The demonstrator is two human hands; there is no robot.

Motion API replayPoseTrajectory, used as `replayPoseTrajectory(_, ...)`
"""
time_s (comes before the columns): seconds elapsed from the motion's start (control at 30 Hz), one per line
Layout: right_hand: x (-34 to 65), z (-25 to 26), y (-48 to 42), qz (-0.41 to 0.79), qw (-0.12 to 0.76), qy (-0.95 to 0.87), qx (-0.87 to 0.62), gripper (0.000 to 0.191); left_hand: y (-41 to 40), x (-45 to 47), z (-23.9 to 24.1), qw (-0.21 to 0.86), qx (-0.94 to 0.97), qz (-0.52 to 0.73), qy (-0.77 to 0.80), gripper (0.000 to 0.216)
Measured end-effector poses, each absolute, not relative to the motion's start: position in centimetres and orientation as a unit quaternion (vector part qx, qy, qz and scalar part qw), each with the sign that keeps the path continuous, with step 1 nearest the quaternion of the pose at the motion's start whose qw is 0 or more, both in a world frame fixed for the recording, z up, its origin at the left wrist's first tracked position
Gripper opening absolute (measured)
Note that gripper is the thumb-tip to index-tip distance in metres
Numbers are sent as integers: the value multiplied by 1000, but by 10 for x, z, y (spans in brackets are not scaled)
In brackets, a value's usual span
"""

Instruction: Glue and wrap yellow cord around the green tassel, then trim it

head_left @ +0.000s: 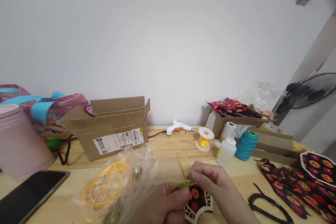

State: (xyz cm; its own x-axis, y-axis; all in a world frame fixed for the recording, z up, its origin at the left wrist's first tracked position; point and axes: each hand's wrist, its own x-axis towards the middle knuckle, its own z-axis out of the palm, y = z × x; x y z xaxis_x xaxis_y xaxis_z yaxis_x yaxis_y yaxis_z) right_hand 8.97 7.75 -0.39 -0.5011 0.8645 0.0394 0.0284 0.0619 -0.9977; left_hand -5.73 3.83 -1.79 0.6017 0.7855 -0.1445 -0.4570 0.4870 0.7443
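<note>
Between my hands is a patterned fabric ornament point(194, 193) with a pale cut-out frame, black cloth and red-orange flowers. A yellow cord loop point(180, 162) rises from its top and lies toward the back of the table. My left hand point(170, 203) is closed, its thumb pressing olive-green thread point(181, 186) near the ornament's top. My right hand point(210, 178) pinches at the same spot, where the green thread meets the yellow cord. The fingertips hide the exact point of contact. The ornament's lower part runs out of the picture.
Left: a plastic bag of yellow cord point(107, 185), phone point(31, 196), pink bin point(23, 143) and cardboard box point(115, 129). Behind: a glue gun point(180, 127) and yellow cord spool point(203, 140). Right: a white bottle point(226, 151), teal thread cone point(246, 145), black-handled scissors point(270, 204) and patterned fabric point(288, 185).
</note>
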Motion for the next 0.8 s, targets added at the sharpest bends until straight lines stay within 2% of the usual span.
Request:
replayPoseTrajectory(0.5,94,-6,78,484,379,-714,-335,23,42,-61,-34,836,311,366,266,26)
replayPoseTrajectory(0.8,88,-7,75,642,401,-573,-315,26,41,-61,-32,824,318,368,291,24)
